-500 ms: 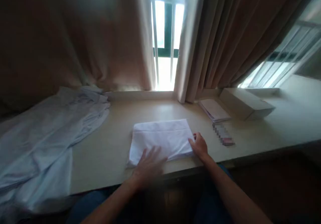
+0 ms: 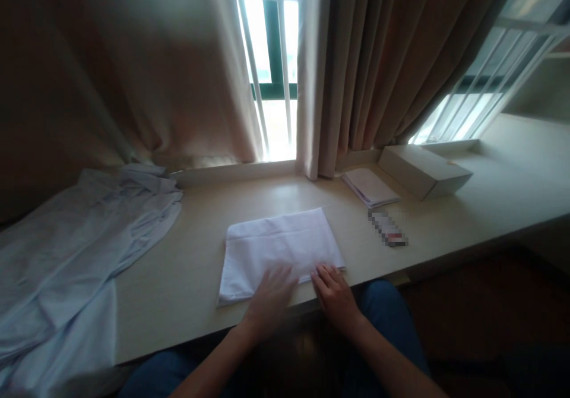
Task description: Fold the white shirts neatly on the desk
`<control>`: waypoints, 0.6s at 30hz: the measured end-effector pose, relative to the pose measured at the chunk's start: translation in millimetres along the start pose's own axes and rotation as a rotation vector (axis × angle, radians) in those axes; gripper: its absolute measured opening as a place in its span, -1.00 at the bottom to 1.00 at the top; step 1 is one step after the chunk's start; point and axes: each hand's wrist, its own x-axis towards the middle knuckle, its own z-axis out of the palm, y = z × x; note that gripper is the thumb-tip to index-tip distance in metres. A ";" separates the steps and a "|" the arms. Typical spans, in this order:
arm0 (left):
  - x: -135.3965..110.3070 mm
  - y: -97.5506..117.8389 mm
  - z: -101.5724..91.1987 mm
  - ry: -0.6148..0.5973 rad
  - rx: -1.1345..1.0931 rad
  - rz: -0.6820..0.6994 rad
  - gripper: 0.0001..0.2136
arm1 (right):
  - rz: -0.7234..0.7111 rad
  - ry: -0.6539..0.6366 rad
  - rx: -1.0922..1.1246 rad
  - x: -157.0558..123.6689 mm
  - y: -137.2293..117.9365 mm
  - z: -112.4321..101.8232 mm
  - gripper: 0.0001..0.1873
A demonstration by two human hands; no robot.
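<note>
I monitor the work through the head view. The workpiece is a folded white cloth (image 2: 276,240), lying flat on the desk (image 2: 173,255) in front of the person, its near edge close to the front of the desk.

Change noted against the view of half a second ago: the right hand (image 2: 335,294) has left the cloth's right side and now rests at the near edge, just inboard of the near right corner. Its fingers lie close together on the fabric; I cannot tell whether the thumb pinches the edge from below. The left hand (image 2: 272,294) remains at the middle of the near edge, fingers extended and slightly apart, clamped on nothing that I can see. Motion blur prevents me from confirming whether it presses or skims the cloth.

Operational meaning, as I judge it: the right side is released, and both hands now attend to the near edge. The folded outline is unchanged, so I read this as smoothing or aligning, not a new fold.

Surrounding items: a loose heap of white fabric (image 2: 102,226) to the left; a stack of papers (image 2: 371,187), a pixelated object (image 2: 387,227) and a box (image 2: 425,169) to the right, all apart from both hands.
</note>
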 end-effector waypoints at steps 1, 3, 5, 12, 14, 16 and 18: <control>-2.4 1.6 0.2 -0.010 0.008 -0.015 -0.61 | 0.002 0.007 0.010 -3.2 0.6 1.1 -0.62; -2.0 4.5 -4.2 -0.027 0.013 -0.035 -0.62 | 0.012 0.019 0.033 -6.4 0.0 1.3 -0.62; 9.5 7.4 -12.8 -0.030 0.000 -0.038 -0.66 | 0.026 0.030 0.059 -6.5 -2.4 0.3 -0.61; 81.2 19.7 -8.7 0.025 0.108 -0.102 -0.58 | 0.100 0.057 0.138 -5.0 -5.6 -3.3 -0.60; 86.4 21.7 5.4 -0.027 0.123 -0.106 -0.53 | 0.120 0.056 0.174 -3.2 -3.0 -7.7 -0.65; 85.5 22.5 17.4 -0.057 0.135 -0.129 -0.50 | 0.157 0.065 0.198 4.2 -0.1 -14.6 -0.68; 83.2 22.8 23.6 -0.068 0.148 -0.152 -0.49 | 0.203 0.089 0.184 19.1 3.6 -21.6 -0.65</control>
